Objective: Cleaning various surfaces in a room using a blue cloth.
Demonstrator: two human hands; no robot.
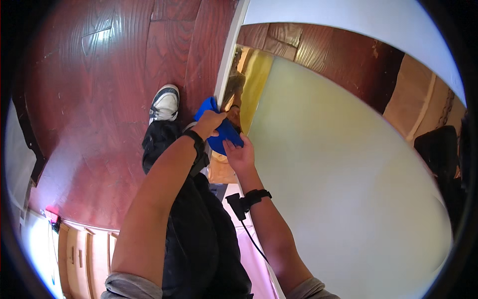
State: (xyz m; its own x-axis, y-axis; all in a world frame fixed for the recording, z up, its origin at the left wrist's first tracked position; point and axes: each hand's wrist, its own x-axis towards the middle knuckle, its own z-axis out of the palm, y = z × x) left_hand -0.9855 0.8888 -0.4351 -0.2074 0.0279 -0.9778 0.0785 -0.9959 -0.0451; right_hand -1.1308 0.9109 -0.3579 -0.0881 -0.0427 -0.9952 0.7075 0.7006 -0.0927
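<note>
A blue cloth [226, 134] is bunched and folded between my two hands, beside a shiny gold reflective strip [257, 71]. My left hand [210, 123] grips its upper part, fingers wrapped over the fabric. Palm up, my right hand [241, 153] holds the lower right edge between thumb and fingers. Part of an arm is mirrored in the strip just beyond the cloth. Each wrist carries a black strap with a small device, and a cable runs from the right device [236, 206]. How the cloth is folded under my left hand is hidden.
A large pale, smooth panel [328, 149] fills the right side, bordered by a narrow white edge [229, 56]. Dark red wood flooring [112, 93] lies to the left. My white and dark sneaker [165, 102] stands near that edge. Wooden cabinet fronts [80, 254] appear at lower left.
</note>
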